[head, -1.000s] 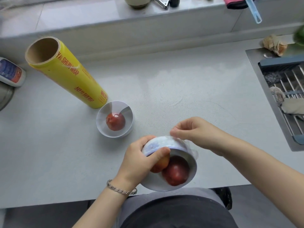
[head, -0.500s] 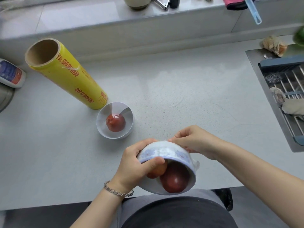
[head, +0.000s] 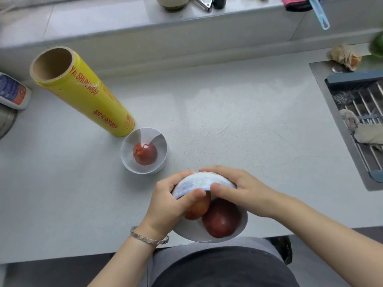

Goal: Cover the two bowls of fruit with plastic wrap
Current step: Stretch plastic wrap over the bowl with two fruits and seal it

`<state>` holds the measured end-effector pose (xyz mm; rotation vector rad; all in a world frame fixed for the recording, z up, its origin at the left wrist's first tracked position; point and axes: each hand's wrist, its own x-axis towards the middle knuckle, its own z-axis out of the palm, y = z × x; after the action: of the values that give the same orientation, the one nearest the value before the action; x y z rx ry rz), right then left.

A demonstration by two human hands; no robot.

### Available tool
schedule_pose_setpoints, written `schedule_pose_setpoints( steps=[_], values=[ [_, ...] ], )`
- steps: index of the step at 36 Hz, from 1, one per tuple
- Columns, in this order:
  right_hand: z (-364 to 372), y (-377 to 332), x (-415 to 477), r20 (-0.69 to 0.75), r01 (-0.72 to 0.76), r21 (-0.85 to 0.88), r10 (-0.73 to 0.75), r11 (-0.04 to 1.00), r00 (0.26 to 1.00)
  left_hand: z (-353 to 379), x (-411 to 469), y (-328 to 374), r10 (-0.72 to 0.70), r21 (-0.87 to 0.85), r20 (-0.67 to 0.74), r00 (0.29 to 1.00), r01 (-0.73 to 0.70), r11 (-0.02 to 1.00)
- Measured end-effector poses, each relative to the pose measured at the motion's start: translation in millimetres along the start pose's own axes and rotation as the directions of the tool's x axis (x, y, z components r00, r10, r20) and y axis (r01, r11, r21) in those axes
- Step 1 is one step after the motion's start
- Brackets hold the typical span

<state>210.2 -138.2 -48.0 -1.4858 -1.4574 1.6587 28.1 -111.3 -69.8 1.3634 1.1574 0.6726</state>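
Observation:
A white bowl with a blue pattern (head: 199,182) is tilted toward me at the counter's front edge, holding two red fruits (head: 221,219) under clear wrap. My left hand (head: 172,206) grips its left rim, thumb over the edge. My right hand (head: 238,188) holds the far right rim, fingers curled on the outside, thumb on the rim. A smaller white bowl (head: 144,151) with one red fruit (head: 145,154) sits on the counter behind, plastic film stretched over it. The yellow plastic wrap roll (head: 83,94) stands upright just left of it.
A sink with a drying rack (head: 360,112) lies at the right. A labelled bottle (head: 12,92) and a metal pot edge (head: 6,123) sit at the far left. The window ledge (head: 145,21) behind carries small items. The grey counter (head: 238,112) stretches between.
The tilted bowl has shifted a little. My right hand moved from pinching film above the rim to clasping the bowl's far right side.

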Motion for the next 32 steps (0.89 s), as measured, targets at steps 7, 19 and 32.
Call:
schedule_pose_setpoints(
  steps=[7,19,32],
  values=[
    [-13,20,-7,0.093,-0.041,0.324,0.012,0.945,0.996,0,-1,-1,-0.006,-0.083,-0.086,0.996,-0.001,0.997],
    [-10,23,-7,-0.147,0.048,0.448,0.021,0.893,0.989,-6,7,2,-0.14,-0.203,0.069,0.988,0.151,0.968],
    [-13,9,2,-0.076,-0.021,0.314,0.048,0.949,0.996,3,7,-2,-0.053,-0.069,0.011,0.999,0.054,0.996]
  ],
)
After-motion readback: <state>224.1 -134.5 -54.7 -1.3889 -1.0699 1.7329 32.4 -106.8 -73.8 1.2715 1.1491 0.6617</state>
